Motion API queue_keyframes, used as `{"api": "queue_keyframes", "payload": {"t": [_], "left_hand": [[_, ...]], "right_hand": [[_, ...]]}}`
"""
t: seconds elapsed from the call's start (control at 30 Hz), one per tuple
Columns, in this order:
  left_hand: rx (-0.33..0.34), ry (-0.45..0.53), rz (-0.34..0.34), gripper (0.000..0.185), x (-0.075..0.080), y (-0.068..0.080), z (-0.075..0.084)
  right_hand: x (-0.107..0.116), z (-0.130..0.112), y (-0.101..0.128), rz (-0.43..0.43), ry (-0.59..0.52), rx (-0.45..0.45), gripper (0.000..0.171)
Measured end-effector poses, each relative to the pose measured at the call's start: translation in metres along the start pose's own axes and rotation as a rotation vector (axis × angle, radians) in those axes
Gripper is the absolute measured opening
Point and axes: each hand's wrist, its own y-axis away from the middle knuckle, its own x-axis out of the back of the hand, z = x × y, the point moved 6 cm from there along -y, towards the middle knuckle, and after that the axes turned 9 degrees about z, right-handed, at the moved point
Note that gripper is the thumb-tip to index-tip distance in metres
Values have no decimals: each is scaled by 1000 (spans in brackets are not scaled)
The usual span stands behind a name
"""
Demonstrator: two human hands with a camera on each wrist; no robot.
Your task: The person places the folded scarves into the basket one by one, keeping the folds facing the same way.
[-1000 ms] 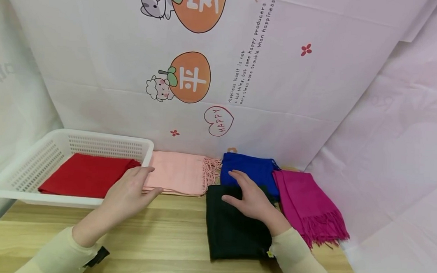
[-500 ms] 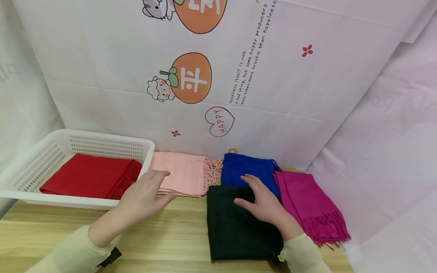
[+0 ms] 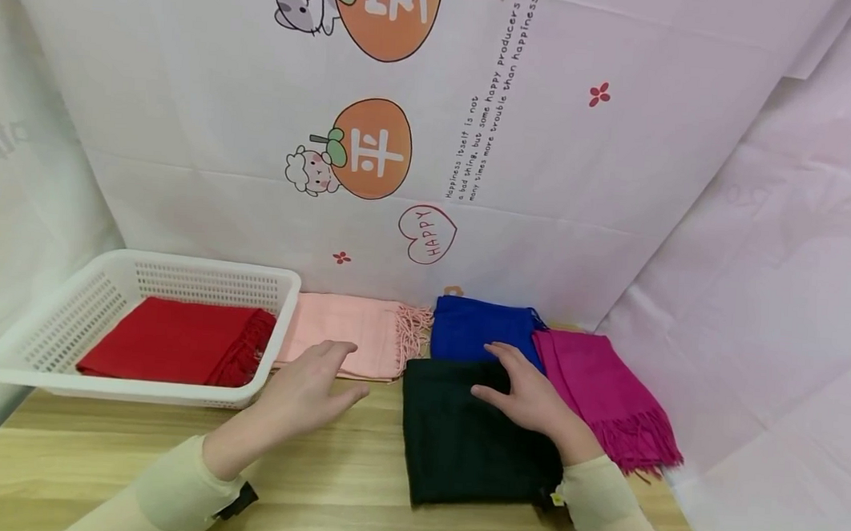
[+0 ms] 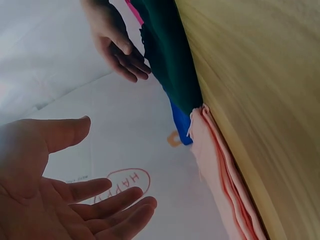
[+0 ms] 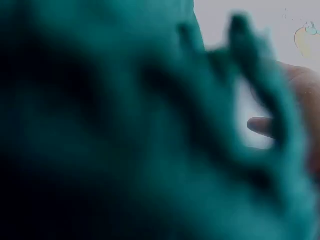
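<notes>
My left hand (image 3: 303,391) holds nothing; its fingers and thumb are spread apart beside the front edge of a folded pink scarf (image 3: 346,333). In the left wrist view that palm (image 4: 30,185) faces up with relaxed fingers. Over a folded dark green scarf (image 3: 469,452) hovers my right hand (image 3: 534,399), thumb and fingers apart, nothing between them. Blurred green fringe (image 5: 190,100) fills most of the right wrist view and hides much of the hand. A folded red scarf (image 3: 169,340) lies in a white plastic basket (image 3: 289,306).
Behind the green scarf is a folded blue scarf (image 3: 483,333), partly covered by it. A magenta scarf (image 3: 600,387) with fringe lies at the right. The wooden table (image 3: 313,484) meets a printed white backdrop (image 3: 546,159) behind the basket and scarves.
My left hand has moved right, away from the basket's edge, uncovering the red scarf's fringe. My right hand has shifted slightly right over the green scarf. The scarves lie where they were.
</notes>
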Motion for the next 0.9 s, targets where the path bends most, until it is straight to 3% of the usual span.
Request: {"api": "queue_keyframes", "payload": {"t": [0.3, 0.53, 0.9], "left_hand": [[10, 31, -74, 68, -22, -1, 13], [-53, 52, -155, 71, -44, 1, 36], [-139, -13, -225, 70, -76, 10, 61]], "right_hand": [[-4, 14, 2, -27, 31, -30, 91], [-6, 21, 1, -25, 62, -10, 88], [-5, 28, -6, -97, 108, -7, 89]]}}
